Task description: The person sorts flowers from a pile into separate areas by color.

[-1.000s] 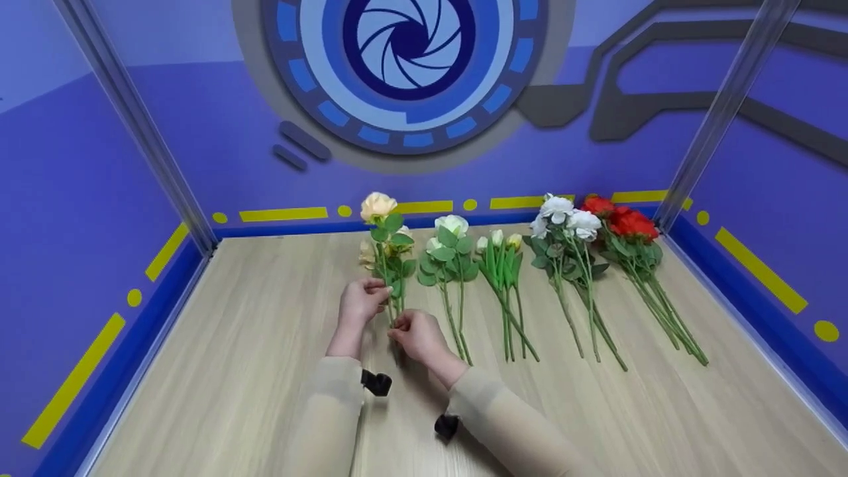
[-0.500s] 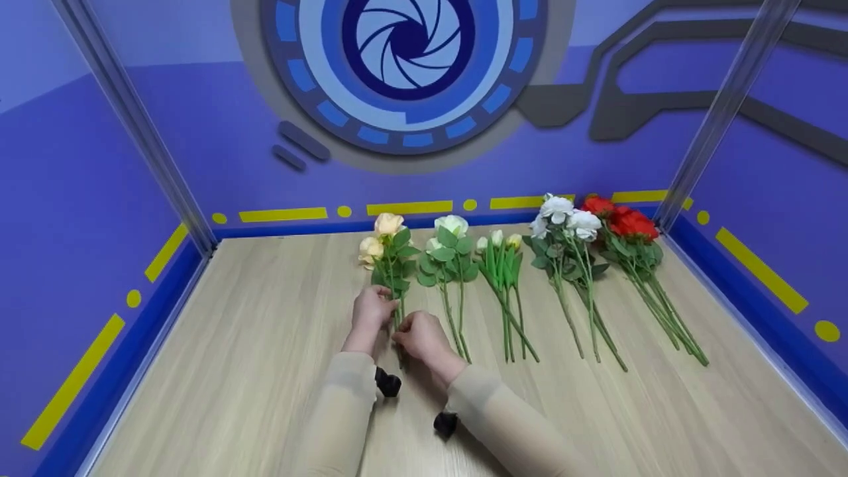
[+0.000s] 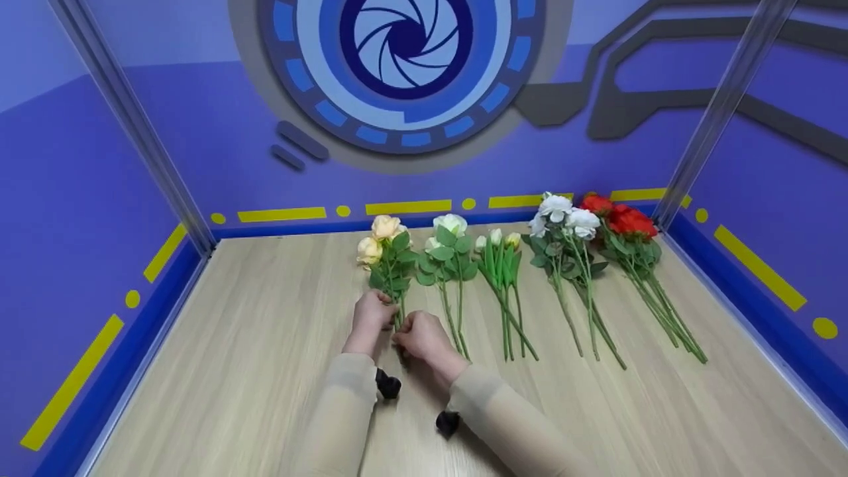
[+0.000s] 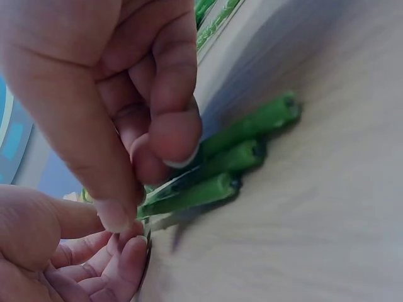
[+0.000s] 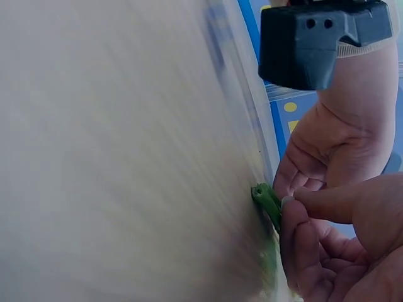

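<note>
Peach artificial roses (image 3: 386, 227) with green leaves lie at the left end of a row of flowers in the head view. My left hand (image 3: 372, 318) pinches their stems below the leaves. Lower down, my right hand (image 3: 423, 336) holds the same stems between thumb and curled fingers. Three cut stem ends (image 4: 217, 189) lie side by side close over the table in the left wrist view, where the right hand (image 4: 135, 82) overlaps the upper stems. A green stem end (image 5: 267, 200) pokes out at the right hand's fingertips in the right wrist view.
Right of the roses lie white-green roses (image 3: 450, 228), pale tulips (image 3: 497, 248), white flowers (image 3: 570, 218) and red flowers (image 3: 629, 222), stems toward me. Blue panels (image 3: 165, 152) wall the wooden table (image 3: 252, 371). Each wrist carries a black camera (image 3: 387, 384).
One raised peach rose has come down toward me beside the others, its bloom lower in view. My left hand has moved slightly right and nearer; the right hand has barely moved.
</note>
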Action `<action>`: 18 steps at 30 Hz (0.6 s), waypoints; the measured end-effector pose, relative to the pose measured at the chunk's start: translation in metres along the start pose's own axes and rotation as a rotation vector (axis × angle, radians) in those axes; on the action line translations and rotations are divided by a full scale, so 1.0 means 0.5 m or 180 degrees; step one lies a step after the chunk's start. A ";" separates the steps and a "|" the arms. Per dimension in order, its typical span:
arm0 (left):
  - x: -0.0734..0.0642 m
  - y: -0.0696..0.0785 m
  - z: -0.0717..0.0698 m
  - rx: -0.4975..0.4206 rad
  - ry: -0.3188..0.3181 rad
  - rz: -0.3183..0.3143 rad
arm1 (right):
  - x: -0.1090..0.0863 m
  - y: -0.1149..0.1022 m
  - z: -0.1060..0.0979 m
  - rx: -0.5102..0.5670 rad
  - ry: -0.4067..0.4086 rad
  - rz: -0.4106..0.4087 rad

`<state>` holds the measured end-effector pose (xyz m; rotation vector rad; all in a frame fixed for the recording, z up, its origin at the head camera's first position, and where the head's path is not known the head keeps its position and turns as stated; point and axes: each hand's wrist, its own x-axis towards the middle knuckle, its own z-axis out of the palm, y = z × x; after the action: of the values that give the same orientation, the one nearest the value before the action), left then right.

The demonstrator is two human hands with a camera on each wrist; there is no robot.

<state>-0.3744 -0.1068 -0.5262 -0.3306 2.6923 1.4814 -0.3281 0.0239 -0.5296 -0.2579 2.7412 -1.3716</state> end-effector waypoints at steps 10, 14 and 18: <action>-0.001 0.004 -0.009 0.0318 0.0006 0.0120 | 0.001 -0.009 -0.044 -0.0174 0.0130 -0.0197; -0.002 0.009 -0.027 0.0523 -0.0155 0.0026 | 0.002 -0.015 -0.086 -0.0129 0.0195 -0.0174; -0.002 0.018 -0.062 0.0761 -0.0283 -0.0029 | 0.009 -0.016 -0.140 -0.0097 0.0335 -0.0070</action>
<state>-0.3734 -0.1277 -0.5017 -0.2565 2.7515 1.1258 -0.3407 0.0735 -0.4810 -0.2242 2.8545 -1.3885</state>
